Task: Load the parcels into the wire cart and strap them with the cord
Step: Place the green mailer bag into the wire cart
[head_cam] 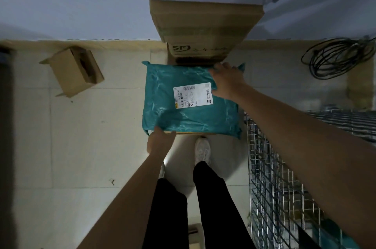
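A teal parcel [189,100] with a white shipping label [192,94] is held flat above the tiled floor [81,147], in front of a stack of cardboard boxes [205,29] set against the wall. Its near left corner is gripped by the left hand [159,140], fingers tucked beneath the edge, and its far right corner is grasped by the right hand [227,82], fingers curled over the top (a brown box edge shows just under the parcel's near side). The wire cart [284,177] stands to the right, just beside the parcel. A coiled dark cord [335,57] lies on the floor beyond the cart. An open small carton [75,69] is seen well apart at left.
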`<state>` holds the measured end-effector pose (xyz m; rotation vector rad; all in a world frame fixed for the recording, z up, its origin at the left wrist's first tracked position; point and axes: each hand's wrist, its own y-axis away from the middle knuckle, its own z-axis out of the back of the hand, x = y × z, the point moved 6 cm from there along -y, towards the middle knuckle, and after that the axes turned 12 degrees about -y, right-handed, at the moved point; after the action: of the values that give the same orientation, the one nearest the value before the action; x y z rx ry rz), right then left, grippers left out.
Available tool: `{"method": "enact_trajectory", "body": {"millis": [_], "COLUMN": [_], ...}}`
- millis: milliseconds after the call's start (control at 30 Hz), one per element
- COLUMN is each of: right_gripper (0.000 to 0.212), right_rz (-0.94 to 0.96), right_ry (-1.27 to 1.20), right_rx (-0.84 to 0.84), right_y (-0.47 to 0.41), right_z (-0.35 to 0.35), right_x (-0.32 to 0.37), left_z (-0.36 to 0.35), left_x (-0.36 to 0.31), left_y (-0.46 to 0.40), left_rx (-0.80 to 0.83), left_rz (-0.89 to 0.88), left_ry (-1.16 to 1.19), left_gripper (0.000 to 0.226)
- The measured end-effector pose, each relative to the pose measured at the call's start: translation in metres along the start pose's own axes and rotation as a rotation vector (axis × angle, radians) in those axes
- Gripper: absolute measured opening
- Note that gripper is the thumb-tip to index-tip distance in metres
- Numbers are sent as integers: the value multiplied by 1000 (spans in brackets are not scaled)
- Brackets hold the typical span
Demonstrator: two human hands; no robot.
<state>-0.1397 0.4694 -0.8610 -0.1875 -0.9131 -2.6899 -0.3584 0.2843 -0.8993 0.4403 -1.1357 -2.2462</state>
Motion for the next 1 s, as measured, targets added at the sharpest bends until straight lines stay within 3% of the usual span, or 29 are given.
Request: {"method": "enact_trajectory", "body": {"millis": [100,233,300,400,467,533,800,1000], "right_gripper": [74,73,87,121,141,152,157,161], "right_rz": [-1,-165,-304,-312,-264,-229,-106,-58], "right_ry": [-1,-109,-236,-427,-509,-534,-189,-269], "right_rx": [13,-54,-67,4,102,141,64,98], "right_y": [-6,7,19,33,37,37,40,30], "right_z": [-2,-5,-11,-33,-50,-64,-64,-68], "right_x": [1,-27,-47,-55,-47,-40,-25,-17], "left_z": [0,26,47,82,98,103,87,79], "left_x": [-18,-46,-54,-58,-58,-64,-103,-94], "left_y": [13,22,11,-24,-47,-62,-72,-68], "left_rx": [-48,-321,-398,-358,-231,-163,-182,-180], "left_rz": [-48,-298,-446,-512,-473,-478,-631,-580], "left_ry": [-213,-594,-744,-941,-962,-951,-1099,-883], "left_gripper": [50,46,61,109,138,150,161,158]}}
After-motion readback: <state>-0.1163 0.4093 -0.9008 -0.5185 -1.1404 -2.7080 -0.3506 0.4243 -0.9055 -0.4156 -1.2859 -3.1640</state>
